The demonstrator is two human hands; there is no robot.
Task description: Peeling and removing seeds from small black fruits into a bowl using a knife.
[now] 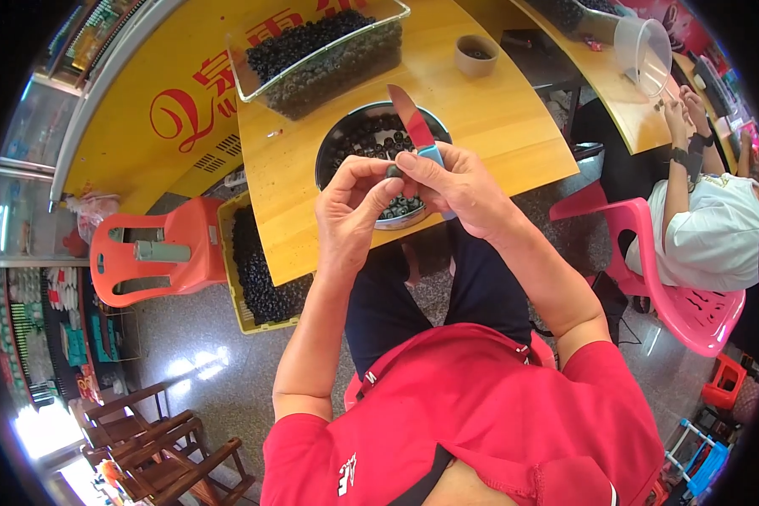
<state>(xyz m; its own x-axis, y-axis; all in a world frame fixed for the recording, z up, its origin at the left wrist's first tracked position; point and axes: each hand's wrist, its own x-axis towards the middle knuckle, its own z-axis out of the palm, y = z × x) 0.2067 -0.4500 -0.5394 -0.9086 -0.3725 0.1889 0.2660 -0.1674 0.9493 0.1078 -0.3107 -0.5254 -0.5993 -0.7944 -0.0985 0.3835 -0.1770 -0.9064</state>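
My left hand [352, 202] pinches a small dark round piece [393, 171] between thumb and fingertips; its exact kind is too small to tell. A knife with a blue handle and a reddish blade [411, 118] is in my right hand [464, 187], its blade pointing up and away from me. The right thumb presses close to the small piece, and the two hands meet at their fingertips. Just below them on the table sits a round metal bowl [322, 160] holding many dark round pieces [367, 135], partly hidden by my hands.
On the wooden table [497, 139] stand a clear tub [333, 72] of dark pieces and a small round cup [476, 56]. A yellow crate [238, 291] of dark pieces is beside an orange stool [160, 253]. A person [700, 219] sits on a pink chair [628, 228] at right.
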